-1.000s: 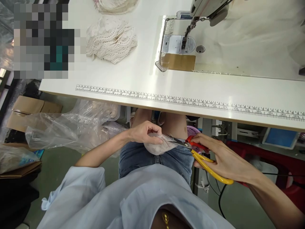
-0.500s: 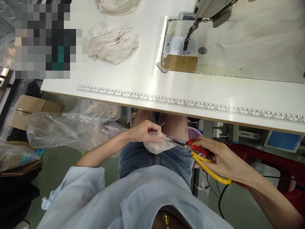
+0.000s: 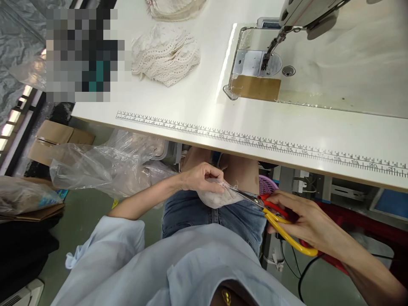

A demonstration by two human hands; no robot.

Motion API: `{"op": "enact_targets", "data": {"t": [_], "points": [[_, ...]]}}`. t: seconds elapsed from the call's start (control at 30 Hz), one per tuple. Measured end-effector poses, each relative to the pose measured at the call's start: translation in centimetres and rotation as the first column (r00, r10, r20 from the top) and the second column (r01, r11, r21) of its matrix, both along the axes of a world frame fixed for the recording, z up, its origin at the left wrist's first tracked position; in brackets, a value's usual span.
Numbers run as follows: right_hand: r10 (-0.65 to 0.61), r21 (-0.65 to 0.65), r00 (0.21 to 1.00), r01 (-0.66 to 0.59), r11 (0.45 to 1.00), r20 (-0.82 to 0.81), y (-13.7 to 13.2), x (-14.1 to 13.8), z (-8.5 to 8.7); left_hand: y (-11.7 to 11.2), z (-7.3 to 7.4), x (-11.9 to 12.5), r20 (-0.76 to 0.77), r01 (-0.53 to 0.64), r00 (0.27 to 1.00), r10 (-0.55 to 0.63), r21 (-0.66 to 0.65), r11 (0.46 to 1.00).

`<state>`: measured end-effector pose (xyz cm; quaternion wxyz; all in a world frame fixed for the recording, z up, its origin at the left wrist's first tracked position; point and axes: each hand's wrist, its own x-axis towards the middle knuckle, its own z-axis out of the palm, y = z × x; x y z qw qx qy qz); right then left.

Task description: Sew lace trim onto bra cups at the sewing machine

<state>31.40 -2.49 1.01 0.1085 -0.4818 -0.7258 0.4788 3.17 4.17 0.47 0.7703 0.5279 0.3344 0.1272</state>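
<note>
My left hand [image 3: 201, 177] is closed on a small pale fabric piece [image 3: 214, 198], holding it over my lap below the table edge. My right hand [image 3: 299, 216] grips scissors [image 3: 276, 216] with one red and one yellow handle. Their blades point left and touch the right edge of the fabric piece, where loose threads stick out. Both hands are under the front edge of the white sewing table [image 3: 197, 106].
A sewing machine [image 3: 306, 17] stands at the back right, its needle over a metal plate [image 3: 255, 63]. Lace fabric piles [image 3: 165, 53] lie on the left of the table. A ruler strip [image 3: 255, 142] runs along the front edge. Plastic bags [image 3: 105, 163] and cardboard boxes [image 3: 54, 138] sit left.
The view has shifted so everything sits a little further right. Both hands keep the same hold, with the scissors' handles slightly closer together at the fabric's edge.
</note>
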Motion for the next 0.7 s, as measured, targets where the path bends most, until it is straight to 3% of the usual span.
{"op": "enact_targets", "data": {"t": [0.1,0.3,0.7], "points": [[0.081,0.017,0.996,-0.081,0.997,0.028,-0.04,0.11,-0.16,-0.03,-0.08,-0.07,-0.012,-0.002,1.000,0.002,-0.006,1.000],[0.069,-0.025,0.997,-0.068,0.997,0.040,-0.07,0.13,-0.44,-0.04,-0.21,-0.12,0.010,0.004,1.000,-0.004,0.011,1.000],[0.064,-0.089,0.995,-0.058,0.994,0.073,-0.17,-0.23,-0.21,-0.15,0.34,0.23,-0.098,0.074,0.994,-0.053,0.223,0.972]]}}
